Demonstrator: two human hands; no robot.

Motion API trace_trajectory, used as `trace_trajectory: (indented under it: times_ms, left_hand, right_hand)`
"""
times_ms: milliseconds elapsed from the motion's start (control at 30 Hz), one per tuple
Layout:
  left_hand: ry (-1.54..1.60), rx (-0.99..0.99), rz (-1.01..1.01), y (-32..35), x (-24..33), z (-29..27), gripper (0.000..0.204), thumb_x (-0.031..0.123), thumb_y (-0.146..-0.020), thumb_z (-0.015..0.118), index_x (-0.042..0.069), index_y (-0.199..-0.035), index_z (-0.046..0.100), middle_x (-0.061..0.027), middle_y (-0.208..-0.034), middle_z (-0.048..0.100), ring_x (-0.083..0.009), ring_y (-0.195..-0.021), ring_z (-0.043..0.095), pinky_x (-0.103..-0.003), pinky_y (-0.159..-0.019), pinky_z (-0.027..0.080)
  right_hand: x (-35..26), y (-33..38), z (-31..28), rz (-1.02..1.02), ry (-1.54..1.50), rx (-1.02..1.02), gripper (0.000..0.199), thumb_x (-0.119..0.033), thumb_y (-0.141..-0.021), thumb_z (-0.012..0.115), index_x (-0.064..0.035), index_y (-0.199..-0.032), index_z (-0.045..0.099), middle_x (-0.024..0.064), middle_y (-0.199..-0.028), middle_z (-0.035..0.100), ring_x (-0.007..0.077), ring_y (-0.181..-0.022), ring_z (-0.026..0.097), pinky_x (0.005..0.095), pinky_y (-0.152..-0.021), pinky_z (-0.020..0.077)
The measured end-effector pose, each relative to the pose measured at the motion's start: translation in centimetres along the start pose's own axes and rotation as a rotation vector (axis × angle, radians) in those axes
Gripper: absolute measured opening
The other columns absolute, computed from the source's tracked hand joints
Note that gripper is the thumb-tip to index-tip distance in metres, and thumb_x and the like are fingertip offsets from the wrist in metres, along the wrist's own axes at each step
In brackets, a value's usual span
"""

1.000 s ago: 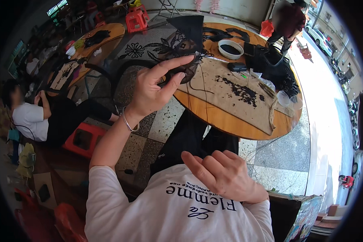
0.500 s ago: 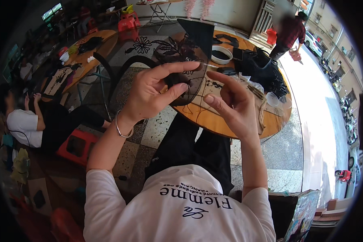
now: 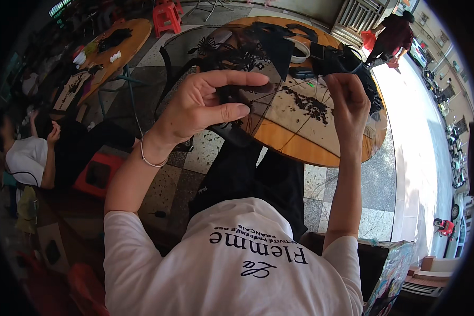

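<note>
The left fingers (image 3: pixel 242 79) curve apart; right fingers (image 3: pixel 345 83) pinch together.

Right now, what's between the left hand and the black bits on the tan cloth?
Head view, going right from the left hand: dark sheer fabric, then some tan cloth before the black bits.

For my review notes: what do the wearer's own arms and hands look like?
Both the left hand and the right hand are ungloved. A thin, silver-coloured bangle circles the left wrist; none shows on the right. The arms are bare up to plain, short white sleeves, loose-cut.
</note>
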State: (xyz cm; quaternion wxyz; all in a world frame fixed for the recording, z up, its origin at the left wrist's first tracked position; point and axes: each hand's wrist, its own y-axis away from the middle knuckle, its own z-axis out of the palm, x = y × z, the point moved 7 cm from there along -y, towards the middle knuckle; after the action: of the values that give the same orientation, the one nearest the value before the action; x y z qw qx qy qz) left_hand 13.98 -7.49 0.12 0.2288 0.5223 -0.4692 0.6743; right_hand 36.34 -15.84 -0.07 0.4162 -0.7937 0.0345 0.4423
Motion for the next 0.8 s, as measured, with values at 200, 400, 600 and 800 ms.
trace_trajectory:
  times_ms: [200,400,600,800]
  left_hand:
    - [0.014,-0.017,-0.044,0.4,-0.3,-0.3,0.040,-0.006,-0.079,0.061,-0.002,-0.118,0.056,-0.0101,-0.111,0.062,-0.0118,-0.098,0.060,-0.021,-0.084,0.051]
    - [0.002,-0.032,-0.065,0.7,-0.6,-0.5,0.040,-0.006,-0.079,0.061,-0.002,-0.118,0.056,-0.0112,-0.113,0.062,-0.0121,-0.098,0.060,-0.021,-0.083,0.051]
    - [0.047,-0.035,-0.077,1.0,-0.9,-0.6,0.041,-0.007,-0.078,0.062,-0.002,-0.119,0.056,-0.0116,-0.115,0.061,-0.0123,-0.101,0.060,-0.021,-0.084,0.050]
    - [0.007,-0.055,-0.076,1.1,-1.0,-0.6,0.041,-0.006,-0.079,0.062,-0.002,-0.119,0.056,-0.0112,-0.116,0.060,-0.0123,-0.102,0.059,-0.022,-0.085,0.050]
  right_hand:
    - [3.6,-1.5,-4.8,0.029,0.176,0.159,0.016,-0.020,-0.088,0.063,-0.0037,-0.087,0.063,-0.0050,-0.072,0.053,0.0013,-0.066,0.043,0.0182,-0.060,0.0337]
    - [7.9,-2.1,-10.8,0.171,0.441,0.324,0.024,-0.027,-0.088,0.063,-0.0033,-0.087,0.064,-0.0034,-0.070,0.054,0.0037,-0.065,0.042,0.0202,-0.059,0.0338]
    - [10.4,-1.8,-14.9,0.119,0.414,0.404,0.025,-0.028,-0.086,0.065,-0.0032,-0.085,0.064,-0.0024,-0.067,0.053,0.0058,-0.064,0.041,0.0225,-0.058,0.0335]
    - [12.0,-1.0,-18.7,0.143,0.558,0.491,0.026,-0.028,-0.084,0.066,-0.0029,-0.081,0.063,-0.0020,-0.066,0.052,0.0073,-0.062,0.041,0.0245,-0.056,0.0341]
